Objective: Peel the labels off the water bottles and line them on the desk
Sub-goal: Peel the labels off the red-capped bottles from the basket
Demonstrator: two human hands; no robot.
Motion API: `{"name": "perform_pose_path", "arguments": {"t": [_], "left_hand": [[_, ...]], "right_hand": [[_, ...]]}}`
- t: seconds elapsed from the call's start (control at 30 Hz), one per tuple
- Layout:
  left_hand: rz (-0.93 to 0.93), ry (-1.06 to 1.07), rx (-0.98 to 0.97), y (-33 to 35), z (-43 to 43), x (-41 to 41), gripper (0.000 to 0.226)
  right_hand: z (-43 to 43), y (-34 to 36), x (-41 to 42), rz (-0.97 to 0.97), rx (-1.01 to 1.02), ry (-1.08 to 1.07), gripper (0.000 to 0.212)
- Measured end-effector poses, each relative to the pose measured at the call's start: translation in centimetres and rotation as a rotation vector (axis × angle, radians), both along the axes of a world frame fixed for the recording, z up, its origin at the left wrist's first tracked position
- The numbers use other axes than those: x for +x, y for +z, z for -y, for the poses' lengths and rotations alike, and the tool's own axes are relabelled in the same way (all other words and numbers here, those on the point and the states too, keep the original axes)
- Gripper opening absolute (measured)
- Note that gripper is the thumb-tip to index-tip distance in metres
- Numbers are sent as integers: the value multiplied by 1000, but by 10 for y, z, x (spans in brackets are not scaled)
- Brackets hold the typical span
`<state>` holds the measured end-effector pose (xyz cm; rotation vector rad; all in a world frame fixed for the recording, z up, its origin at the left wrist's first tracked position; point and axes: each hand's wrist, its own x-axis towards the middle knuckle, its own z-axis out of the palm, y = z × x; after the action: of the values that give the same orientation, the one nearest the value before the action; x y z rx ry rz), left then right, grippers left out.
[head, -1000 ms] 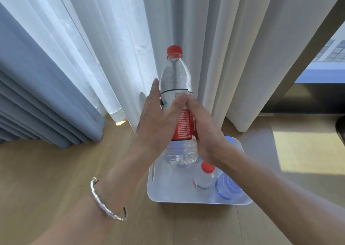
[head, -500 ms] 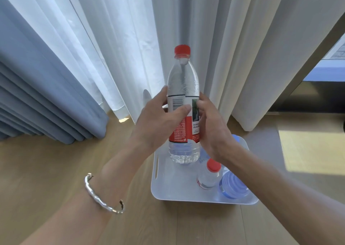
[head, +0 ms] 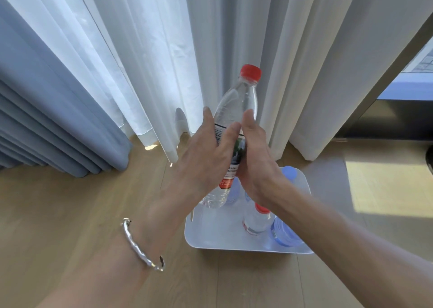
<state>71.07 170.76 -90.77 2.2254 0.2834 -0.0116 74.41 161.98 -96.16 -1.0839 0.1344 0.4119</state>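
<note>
Bottle [head: 236,106] tilted rightward now, upright before; left hand [head: 206,157] and right hand [head: 255,160] grip it at label [head: 239,149].

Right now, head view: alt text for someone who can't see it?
The left hand and right hand grip a tilted clear water bottle with a red cap, its printed label still on, over a white tray. The tray sits on a wooden surface before white curtains and holds a small red-capped bottle and blue-tinted bottles.

Left hand [head: 206,164], right hand [head: 256,164]: bare, forearms likewise. Left wrist: one silver cuff bangle [head: 140,248], open-ended, surface uneven and shiny.
</note>
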Motion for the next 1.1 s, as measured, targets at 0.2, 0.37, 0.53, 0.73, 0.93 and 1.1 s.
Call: {"name": "perform_pose_path", "arguments": {"t": [0.2,0.37,0.53,0.73,0.93,1.1], "left_hand": [[1,-35,136,1,5,1,67],[5,-54,165,-3,4,-1,58],[132,-18,208,-7,4,-3,52],[125,41,227,-20,2,1,24],[129,2,284,-23,4,0,24],[154,25,236,-23,-1,2,21]], "right_hand": [[2,1,3,-27,-22,-18,83],[5,4,-2,-9,-17,-29,62],[3,9,-3,-7,-25,-26,58],[1,5,-4,-29,-74,-80,56],[3,0,-4,-20,-92,-70,52],[5,-1,-2,-6,-110,-35,35]]}}
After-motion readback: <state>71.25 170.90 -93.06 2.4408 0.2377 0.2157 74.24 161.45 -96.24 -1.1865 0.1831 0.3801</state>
